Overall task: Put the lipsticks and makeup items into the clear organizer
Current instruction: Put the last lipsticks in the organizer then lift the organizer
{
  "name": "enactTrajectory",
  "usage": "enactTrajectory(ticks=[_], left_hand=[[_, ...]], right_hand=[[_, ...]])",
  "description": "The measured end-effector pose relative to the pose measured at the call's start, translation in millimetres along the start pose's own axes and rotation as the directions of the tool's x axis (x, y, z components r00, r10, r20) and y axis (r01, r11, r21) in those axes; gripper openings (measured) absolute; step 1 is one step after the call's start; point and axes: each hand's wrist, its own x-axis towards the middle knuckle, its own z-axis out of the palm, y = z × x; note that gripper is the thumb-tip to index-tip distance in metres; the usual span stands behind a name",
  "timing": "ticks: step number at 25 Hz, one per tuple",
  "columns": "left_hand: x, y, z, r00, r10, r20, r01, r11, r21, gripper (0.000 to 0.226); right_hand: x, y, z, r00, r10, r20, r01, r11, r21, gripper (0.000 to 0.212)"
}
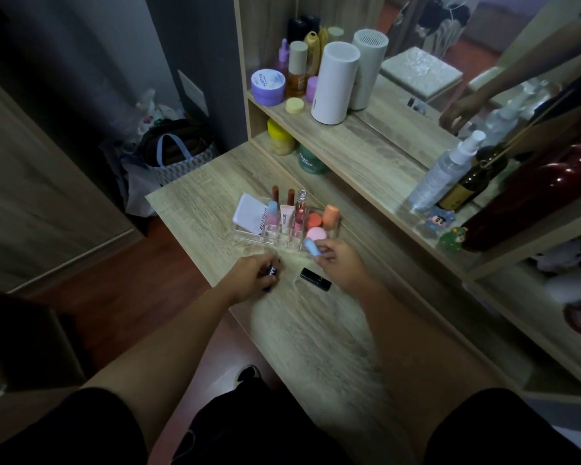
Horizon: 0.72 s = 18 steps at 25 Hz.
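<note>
We see the clear organizer [249, 233] on the bench [316, 330], just beyond both hands, and it is already holding several tubes and some round items. Our right hand [337, 260] is closed around a pale blue tube [310, 249]; the tube's long axis points up and left, toward the front right corner of the organizer, which it nearly touches. Our left hand [254, 271] is curled around a dark blue tube [271, 273] and rests on the bench, a little further from the organizer. Between the two hands lies a black lipstick [315, 279], flat on the bench, its long axis running left to right. We judge the right hand is nearer, so the pale blue tube should go in first, tilted upright into a free slot
</note>
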Motion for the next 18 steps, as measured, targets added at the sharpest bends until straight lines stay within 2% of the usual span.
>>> enactTrajectory(ticks=[3, 5, 7, 10, 14, 18], left_hand=[[-1.2, 0.0, -14.4, 0.98, -0.14, -0.139, 0.1, 0.959, -0.264, 0.043], [1.6, 0.9, -25.7, 0.941, -0.205, -0.269, 0.096, 0.924, -0.37, 0.037], [5.1, 1.5, -36.0, 0.914, -0.205, -0.35, 0.052, 0.915, -0.401, 0.024], [11.8, 3.3, -46.2, 0.898, -0.177, -0.404, 0.001, 0.917, -0.399, 0.018], [26.9, 5.2, -51.3, 0.895, -0.11, -0.432, -0.023, 0.956, -0.291, 0.021], [39.2, 6.4, -49.6, 0.917, -0.046, -0.396, -0.026, 0.984, -0.174, 0.018]], right_hand=[[3.1, -15.1, 9.9, 0.999, -0.003, -0.048, 0.01, 0.987, 0.161, 0.037], [4.4, -28.3, 21.4, 0.993, -0.052, -0.11, 0.075, 0.974, 0.216, 0.035], [5.3, -39.6, 35.8, 0.983, -0.048, -0.174, 0.102, 0.944, 0.314, 0.034], [11.3, -49.8, 55.5, 0.966, 0.024, -0.257, 0.086, 0.909, 0.408, 0.029], [23.2, -54.9, 66.1, 0.926, 0.058, -0.373, 0.106, 0.908, 0.405, 0.025], [31.3, -51.3, 67.7, 0.918, 0.078, -0.388, 0.069, 0.934, 0.351, 0.026]])
